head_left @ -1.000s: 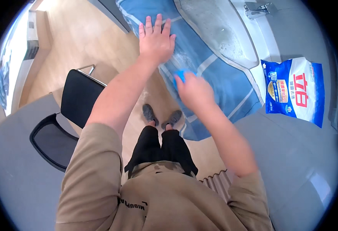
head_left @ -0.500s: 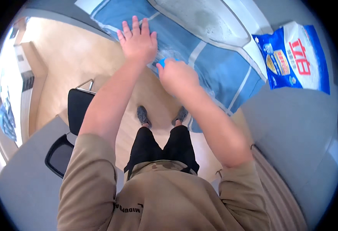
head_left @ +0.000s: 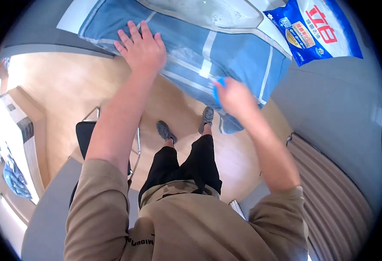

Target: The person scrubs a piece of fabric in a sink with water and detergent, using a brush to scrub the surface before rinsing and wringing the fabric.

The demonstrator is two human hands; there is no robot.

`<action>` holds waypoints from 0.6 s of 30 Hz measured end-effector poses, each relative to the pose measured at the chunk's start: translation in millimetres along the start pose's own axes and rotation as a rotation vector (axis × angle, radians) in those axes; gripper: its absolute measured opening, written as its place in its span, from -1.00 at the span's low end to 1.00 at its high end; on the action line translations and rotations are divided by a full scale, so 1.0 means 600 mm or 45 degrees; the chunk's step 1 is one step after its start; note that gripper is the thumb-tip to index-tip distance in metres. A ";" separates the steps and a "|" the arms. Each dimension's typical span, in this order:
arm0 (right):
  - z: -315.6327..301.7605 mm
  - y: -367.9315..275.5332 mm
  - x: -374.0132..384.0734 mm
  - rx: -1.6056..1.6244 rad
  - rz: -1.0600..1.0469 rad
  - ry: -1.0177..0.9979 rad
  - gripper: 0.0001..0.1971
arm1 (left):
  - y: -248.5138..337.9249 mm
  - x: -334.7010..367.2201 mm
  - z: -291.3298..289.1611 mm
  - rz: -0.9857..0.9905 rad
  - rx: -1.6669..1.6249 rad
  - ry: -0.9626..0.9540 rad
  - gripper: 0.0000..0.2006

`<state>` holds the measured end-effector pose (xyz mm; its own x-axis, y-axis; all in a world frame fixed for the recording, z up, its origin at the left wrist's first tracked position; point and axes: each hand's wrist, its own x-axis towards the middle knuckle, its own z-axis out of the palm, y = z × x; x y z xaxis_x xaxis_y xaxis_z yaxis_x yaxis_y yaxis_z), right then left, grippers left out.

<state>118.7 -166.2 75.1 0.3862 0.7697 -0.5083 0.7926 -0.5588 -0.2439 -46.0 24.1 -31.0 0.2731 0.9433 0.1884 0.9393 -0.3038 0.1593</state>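
Left hand (head_left: 144, 53), at eleven o'clock, is lying spread on blue cloth (head_left: 191, 52) at twelve; right hand (head_left: 235, 99), at two, is gripping a blue brush (head_left: 219, 89), seemingly scrubbing; the next stroke is needing steady cloth.

Beyond our left hand (head_left: 145, 53), we see a glossy white sink (head_left: 274, 35) with a blue fabric sheet with white stripes (head_left: 232, 50) draped over its near edge; past our right hand (head_left: 235, 96), a blue-and-white plastic bag (head_left: 315, 30) overlaps its rim. Below both, grey shoes (head_left: 167, 132) rest on pale wood-look flooring (head_left: 80, 87).
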 end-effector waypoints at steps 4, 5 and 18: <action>-0.011 -0.042 -0.001 0.072 0.010 -0.047 -0.55 | 0.009 0.001 -0.001 0.014 0.001 -0.015 -0.38; -0.001 -0.098 0.021 0.165 -0.061 -0.028 -0.56 | 0.003 0.002 0.000 0.004 0.028 -0.005 -0.38; 0.018 -0.014 -0.012 0.015 0.148 0.129 -0.55 | 0.016 0.003 0.001 0.060 -0.031 0.041 -0.38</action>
<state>104.1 -170.1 72.1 0.5207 0.7267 -0.4482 0.7347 -0.6487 -0.1982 -36.4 22.8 -29.5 0.3098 0.9233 0.2270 0.9202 -0.3512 0.1727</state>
